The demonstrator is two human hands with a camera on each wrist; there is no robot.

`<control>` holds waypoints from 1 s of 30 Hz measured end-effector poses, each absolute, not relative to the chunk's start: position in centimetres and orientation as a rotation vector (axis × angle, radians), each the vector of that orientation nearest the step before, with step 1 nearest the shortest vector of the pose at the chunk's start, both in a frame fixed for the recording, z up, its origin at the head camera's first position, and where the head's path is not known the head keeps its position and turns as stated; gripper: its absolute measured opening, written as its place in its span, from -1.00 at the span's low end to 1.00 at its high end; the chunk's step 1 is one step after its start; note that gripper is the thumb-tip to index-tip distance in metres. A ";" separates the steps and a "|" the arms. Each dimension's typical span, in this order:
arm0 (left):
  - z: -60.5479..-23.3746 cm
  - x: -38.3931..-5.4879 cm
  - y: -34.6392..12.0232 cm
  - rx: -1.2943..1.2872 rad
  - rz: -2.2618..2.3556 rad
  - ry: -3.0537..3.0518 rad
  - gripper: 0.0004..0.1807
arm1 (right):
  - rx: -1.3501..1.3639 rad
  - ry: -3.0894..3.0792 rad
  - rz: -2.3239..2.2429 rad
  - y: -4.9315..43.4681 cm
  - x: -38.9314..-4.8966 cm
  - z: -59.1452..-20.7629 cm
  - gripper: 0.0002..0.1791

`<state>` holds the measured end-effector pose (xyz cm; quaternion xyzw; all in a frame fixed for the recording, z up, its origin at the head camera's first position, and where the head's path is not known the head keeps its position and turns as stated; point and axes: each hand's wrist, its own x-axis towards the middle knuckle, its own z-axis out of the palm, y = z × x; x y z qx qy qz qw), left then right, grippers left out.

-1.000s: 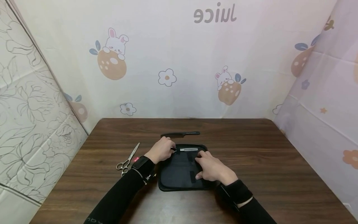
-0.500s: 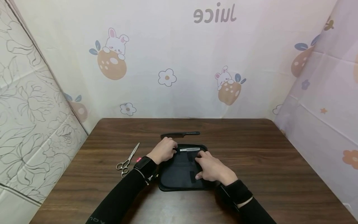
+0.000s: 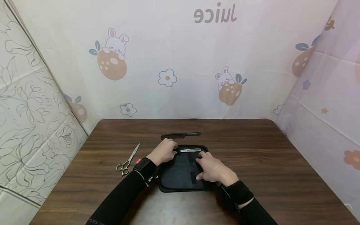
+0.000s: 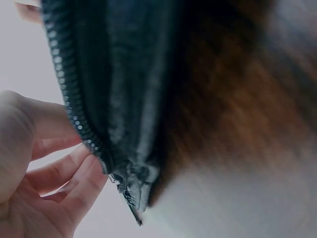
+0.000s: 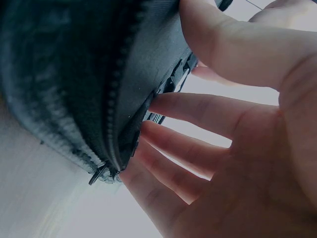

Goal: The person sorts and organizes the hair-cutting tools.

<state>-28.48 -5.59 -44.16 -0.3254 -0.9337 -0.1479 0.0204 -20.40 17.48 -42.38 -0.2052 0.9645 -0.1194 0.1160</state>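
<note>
A black zippered case lies open on the table. Along its far edge lie thinning scissors, their silver toothed blade pointing right. My left hand is at the far left corner of the case, fingers curled and pinching the handle end of the scissors, which is mostly hidden. In the left wrist view, its fingers are beside the zipper. My right hand rests on the right part of the case with fingers spread; in the right wrist view, fingertips touch the case's inner side.
Silver scissors lie on the table left of the case, near a red tag. Behind the case is a black comb. A printed cloth hangs behind the wooden table.
The thinning scissors' blade has slid slightly right along the case's far edge. My left hand has shifted a little right with it. The right hand stays in place.
</note>
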 end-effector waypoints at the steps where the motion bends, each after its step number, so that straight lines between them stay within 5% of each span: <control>1: -44.1 -28.4 -5.6 -1.010 -0.467 -2.898 -0.83 | -0.603 2.824 -0.351 17.5 -20.4 -42.4 -0.26; 30: -42.7 -27.2 -8.9 -0.803 -0.472 -2.944 -0.83 | -0.598 2.825 -0.369 17.5 -20.5 -42.5 -0.27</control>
